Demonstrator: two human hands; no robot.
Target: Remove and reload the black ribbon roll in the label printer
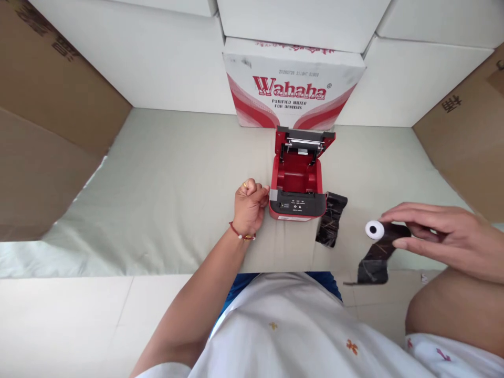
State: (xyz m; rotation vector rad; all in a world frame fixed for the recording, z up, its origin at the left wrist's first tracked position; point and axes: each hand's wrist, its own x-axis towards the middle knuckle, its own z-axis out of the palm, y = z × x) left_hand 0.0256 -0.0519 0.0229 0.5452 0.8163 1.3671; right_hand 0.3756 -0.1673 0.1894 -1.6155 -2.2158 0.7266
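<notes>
A small red and black receipt printer (pixel 297 205) stands on the covered table with its lid (pixel 305 139) raised and its red paper bay (pixel 297 176) showing bare inside. My left hand (pixel 250 205) is beside its left front corner, fingers curled in, one fingertip at or against the casing; nothing shows in it. To the right, my right hand (pixel 444 233) pinches a roll of paper (pixel 374 230) between thumb and fingers. The roll's end is white with a dark core, and a loose black strip (pixel 372 268) hangs from it past the table's front edge.
A crumpled black strip (pixel 332 220) lies against the printer's right side. Behind the printer stands a red and white water carton (pixel 295 89), with white boxes (pixel 169 58) around it. Brown cartons (pixel 59 121) flank the table, whose pale green cloth (pixel 165 210) reaches the front edge.
</notes>
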